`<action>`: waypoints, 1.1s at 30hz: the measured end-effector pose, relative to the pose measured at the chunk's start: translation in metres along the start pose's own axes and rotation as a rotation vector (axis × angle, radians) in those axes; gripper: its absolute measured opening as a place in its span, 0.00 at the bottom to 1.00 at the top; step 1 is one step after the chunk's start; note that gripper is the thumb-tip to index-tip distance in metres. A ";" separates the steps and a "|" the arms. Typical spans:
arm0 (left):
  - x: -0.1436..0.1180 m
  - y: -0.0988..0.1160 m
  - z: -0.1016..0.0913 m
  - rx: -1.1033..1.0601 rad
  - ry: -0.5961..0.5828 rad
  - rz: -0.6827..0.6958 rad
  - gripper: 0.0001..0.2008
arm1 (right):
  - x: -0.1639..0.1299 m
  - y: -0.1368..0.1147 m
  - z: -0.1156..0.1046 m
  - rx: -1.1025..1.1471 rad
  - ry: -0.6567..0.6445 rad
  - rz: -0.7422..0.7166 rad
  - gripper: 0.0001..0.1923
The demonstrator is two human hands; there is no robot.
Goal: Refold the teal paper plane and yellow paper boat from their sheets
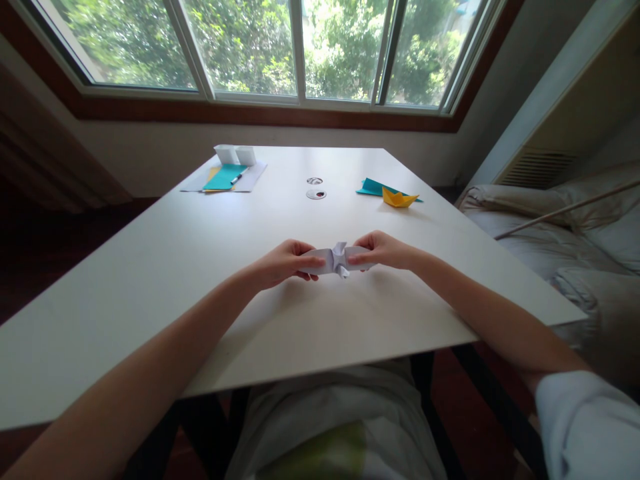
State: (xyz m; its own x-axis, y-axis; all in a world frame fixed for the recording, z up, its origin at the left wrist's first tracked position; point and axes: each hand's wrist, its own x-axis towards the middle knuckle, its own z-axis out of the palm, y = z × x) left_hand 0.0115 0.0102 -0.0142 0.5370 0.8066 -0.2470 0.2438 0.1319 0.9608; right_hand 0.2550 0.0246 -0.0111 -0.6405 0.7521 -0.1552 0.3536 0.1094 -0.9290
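Observation:
A folded white paper piece [339, 259] is held just above the near part of the white table, stretched sideways between my hands. Its middle has a raised square knot of folds, with small points sticking up and down. My left hand [293, 260] pinches its left end, thumb on top and fingers beneath. On the other side, my right hand [379, 250] grips the right end in the same way. The fingertips under the paper are partly hidden.
On the white table [225, 267], a yellow paper boat [399, 198] and a teal paper plane [375, 187] lie at right. Two round discs [315, 194] sit mid-table. Teal paper [225, 177], a pen [239, 176] and white folded boxes [235, 155] are back left.

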 end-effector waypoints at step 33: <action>0.000 0.004 0.007 -0.292 0.132 -0.050 0.18 | 0.001 -0.002 0.018 -0.615 0.673 -0.552 0.22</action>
State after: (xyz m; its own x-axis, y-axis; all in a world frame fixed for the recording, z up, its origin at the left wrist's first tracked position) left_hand 0.0182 0.0065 -0.0112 0.4164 0.8602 -0.2944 0.0149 0.3173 0.9482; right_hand 0.2413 0.0133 -0.0159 -0.3755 0.6820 0.6276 0.5334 0.7128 -0.4554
